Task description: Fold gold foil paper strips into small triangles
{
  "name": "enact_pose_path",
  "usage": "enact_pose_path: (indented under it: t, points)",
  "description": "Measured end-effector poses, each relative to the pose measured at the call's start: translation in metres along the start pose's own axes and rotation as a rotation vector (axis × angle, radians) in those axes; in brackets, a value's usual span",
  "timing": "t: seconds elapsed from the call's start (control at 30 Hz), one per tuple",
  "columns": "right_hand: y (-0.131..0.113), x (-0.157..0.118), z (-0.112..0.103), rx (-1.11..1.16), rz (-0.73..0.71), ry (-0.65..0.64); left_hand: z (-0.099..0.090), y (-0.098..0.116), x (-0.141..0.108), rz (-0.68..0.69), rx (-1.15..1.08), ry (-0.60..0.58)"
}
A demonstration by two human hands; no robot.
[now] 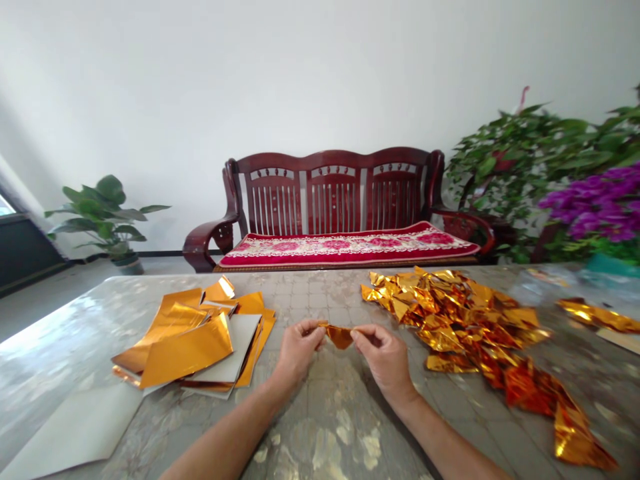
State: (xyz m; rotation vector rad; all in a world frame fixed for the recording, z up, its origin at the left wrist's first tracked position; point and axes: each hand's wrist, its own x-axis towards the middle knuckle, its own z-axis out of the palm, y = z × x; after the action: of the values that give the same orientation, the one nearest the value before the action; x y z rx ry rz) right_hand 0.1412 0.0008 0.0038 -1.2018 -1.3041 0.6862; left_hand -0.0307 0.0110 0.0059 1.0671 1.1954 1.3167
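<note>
Between my two hands, just above the table, is a small folded piece of gold foil paper [341, 337], its middle dipping to a point. My left hand [300, 347] pinches its left end between thumb and fingers. The right end is pinched by my right hand [384, 357] in the same way. To the left lies a loose stack of flat gold foil sheets [187, 353], some showing pale backs. On the right spreads a heap of folded gold foil pieces [450, 320], with a trail of them running toward the near right.
A pale sheet [80, 427] lies at the table's near left. Clear plastic [543, 283] and another strip of gold foil [600, 315] lie at the right. Beyond the patterned table [320, 413] stand a wooden bench [333, 193], a potted plant [107, 217] and purple flowers [597, 203].
</note>
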Motion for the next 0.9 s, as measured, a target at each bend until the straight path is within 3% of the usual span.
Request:
enact_pose_path:
  t: [0.2,0.4,0.9]
  points:
    - [0.003,0.002,0.000,-0.021,-0.066,0.030,-0.004,0.003,-0.002,-0.101,-0.222,-0.047]
    - [0.002,0.002,-0.001,-0.018,-0.102,0.046,-0.001,0.005,-0.001,-0.201,-0.290,-0.033]
    - [0.007,0.006,-0.003,0.055,0.036,0.022,-0.005,0.014,0.000,-0.232,-0.336,-0.081]
